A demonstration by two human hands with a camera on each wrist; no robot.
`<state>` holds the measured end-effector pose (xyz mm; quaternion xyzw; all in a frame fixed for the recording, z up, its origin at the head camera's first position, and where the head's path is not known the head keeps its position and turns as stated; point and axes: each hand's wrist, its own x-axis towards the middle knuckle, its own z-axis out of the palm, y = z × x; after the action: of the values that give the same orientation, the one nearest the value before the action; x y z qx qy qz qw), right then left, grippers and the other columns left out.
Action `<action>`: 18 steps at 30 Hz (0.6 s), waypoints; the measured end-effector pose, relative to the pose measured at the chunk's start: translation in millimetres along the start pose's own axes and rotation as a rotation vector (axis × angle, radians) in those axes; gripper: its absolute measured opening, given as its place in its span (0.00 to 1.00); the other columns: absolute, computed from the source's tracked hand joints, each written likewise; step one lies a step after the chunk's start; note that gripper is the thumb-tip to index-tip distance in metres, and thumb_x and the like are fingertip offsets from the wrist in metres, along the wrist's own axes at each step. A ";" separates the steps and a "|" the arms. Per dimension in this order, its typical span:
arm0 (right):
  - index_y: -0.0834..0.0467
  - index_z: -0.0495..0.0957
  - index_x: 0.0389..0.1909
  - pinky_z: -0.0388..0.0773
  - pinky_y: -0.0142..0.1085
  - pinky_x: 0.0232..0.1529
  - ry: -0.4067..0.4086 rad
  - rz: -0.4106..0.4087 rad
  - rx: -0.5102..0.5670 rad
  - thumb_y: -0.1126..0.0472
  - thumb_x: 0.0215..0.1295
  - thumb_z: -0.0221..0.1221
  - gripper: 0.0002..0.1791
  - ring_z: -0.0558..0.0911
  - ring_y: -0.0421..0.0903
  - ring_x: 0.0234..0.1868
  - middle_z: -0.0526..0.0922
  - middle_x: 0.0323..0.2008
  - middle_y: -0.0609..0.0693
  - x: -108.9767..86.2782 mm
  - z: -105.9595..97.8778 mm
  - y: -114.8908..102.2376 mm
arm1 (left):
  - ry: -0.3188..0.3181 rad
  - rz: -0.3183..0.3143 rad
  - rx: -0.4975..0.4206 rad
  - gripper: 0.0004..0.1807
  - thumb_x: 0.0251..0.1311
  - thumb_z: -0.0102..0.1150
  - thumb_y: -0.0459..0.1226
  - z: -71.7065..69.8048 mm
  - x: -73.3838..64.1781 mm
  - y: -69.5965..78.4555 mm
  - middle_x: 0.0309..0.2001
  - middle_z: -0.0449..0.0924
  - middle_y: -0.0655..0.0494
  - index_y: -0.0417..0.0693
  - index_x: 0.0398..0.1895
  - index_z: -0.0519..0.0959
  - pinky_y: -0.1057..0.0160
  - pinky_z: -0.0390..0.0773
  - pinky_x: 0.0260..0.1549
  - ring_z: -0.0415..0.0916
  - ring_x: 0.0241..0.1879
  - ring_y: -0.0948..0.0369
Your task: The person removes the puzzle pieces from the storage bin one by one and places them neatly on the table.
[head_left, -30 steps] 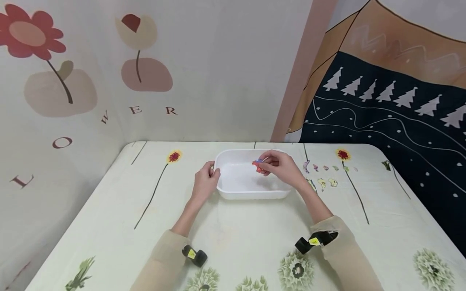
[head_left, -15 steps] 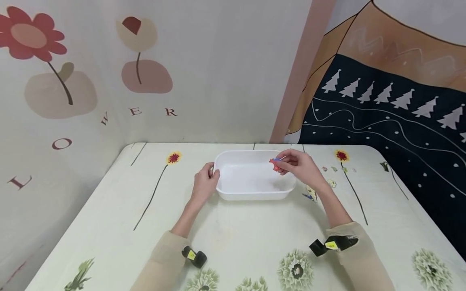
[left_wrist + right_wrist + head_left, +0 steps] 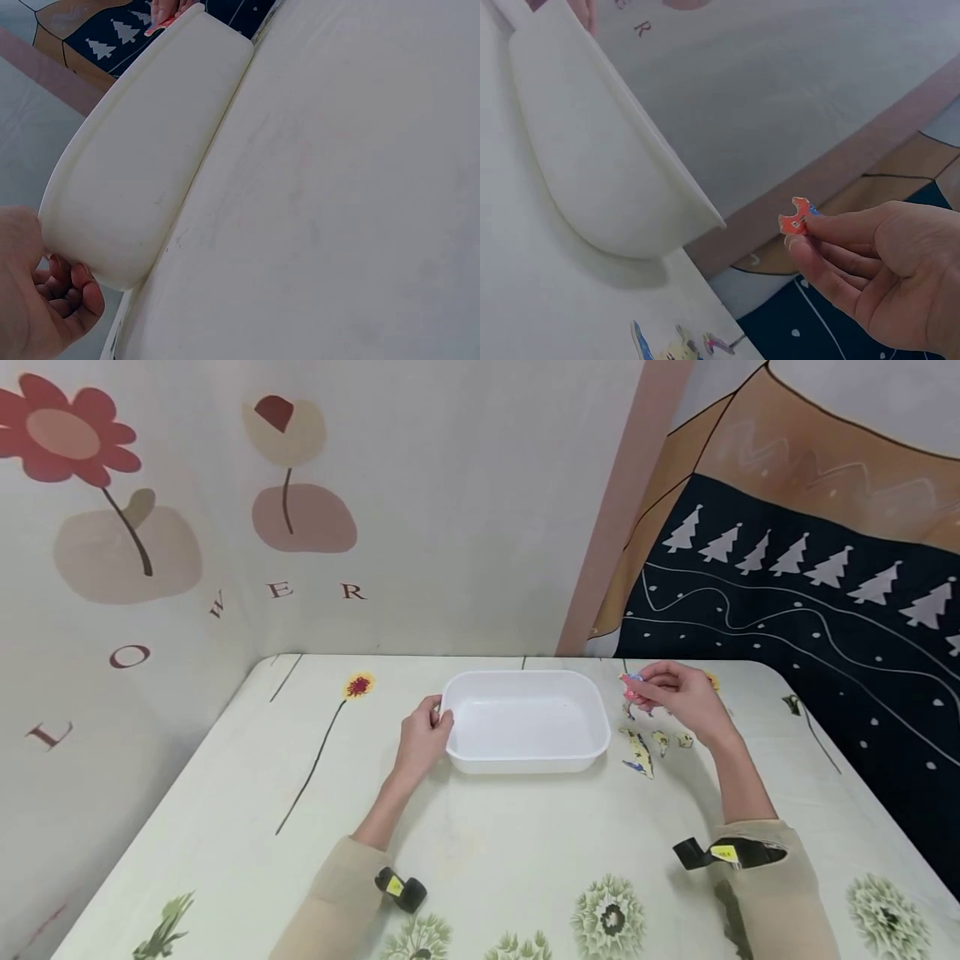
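A white plastic tub [image 3: 528, 765] stands at the far middle of the table. My left hand [image 3: 423, 735] grips its left end, thumb over the rim and fingers curled beneath it, as the left wrist view shows. My right hand [image 3: 686, 700] is raised to the right of the tub, pinching a small red puzzle piece [image 3: 795, 217] between thumb and fingertips. The piece has a rounded notch and a bit of blue. Below that hand on the table lie several small colourful cut-out pieces, among them a long yellow-and-blue one [image 3: 639, 755] and a small yellowish one [image 3: 685, 740].
The table [image 3: 495, 843] wears a pale cloth printed with flowers. Behind it hangs a light wall cloth [image 3: 450, 527] with flowers and letters. A dark cloth with white trees [image 3: 795, 593] hangs at the right. Each wrist carries a black camera mount.
My right hand has moved right with the red puzzle piece, from over the tub to above the pieces beside it. My left hand keeps its grip on the tub.
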<state>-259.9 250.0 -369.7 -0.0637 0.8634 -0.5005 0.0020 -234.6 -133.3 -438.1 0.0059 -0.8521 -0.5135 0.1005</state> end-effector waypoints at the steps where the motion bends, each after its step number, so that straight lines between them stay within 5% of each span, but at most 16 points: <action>1: 0.68 0.73 0.56 0.81 0.31 0.43 -0.001 0.001 -0.002 0.54 0.72 0.61 0.22 0.86 0.43 0.37 0.84 0.42 0.56 0.2 -2.3 2.2 | 0.000 0.001 -0.001 0.22 0.71 0.52 0.34 0.0 0.0 0.2 0.26 0.65 0.54 0.33 0.65 0.73 0.69 0.62 0.21 0.63 0.24 0.60; 9: 0.69 0.73 0.54 0.79 0.25 0.41 0.020 0.024 -0.051 0.55 0.73 0.60 0.21 0.84 0.37 0.35 0.82 0.43 0.58 -1.1 -17.5 18.0 | -0.007 -0.007 -0.004 0.22 0.70 0.53 0.34 0.5 -0.1 1.0 0.27 0.65 0.54 0.33 0.65 0.73 0.68 0.63 0.22 0.63 0.25 0.60; 18: 0.72 0.70 0.53 0.80 0.28 0.41 0.003 0.048 -0.047 0.57 0.74 0.59 0.22 0.86 0.42 0.36 0.84 0.39 0.56 -12.8 -42.8 46.3 | -0.002 -0.012 0.009 0.23 0.71 0.52 0.35 -0.9 -0.9 1.2 0.27 0.65 0.54 0.33 0.65 0.72 0.68 0.62 0.21 0.62 0.24 0.60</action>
<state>-255.0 311.2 -389.1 -0.0420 0.8762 -0.4800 0.0110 -233.5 -133.4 -436.8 0.0108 -0.8545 -0.5103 0.0967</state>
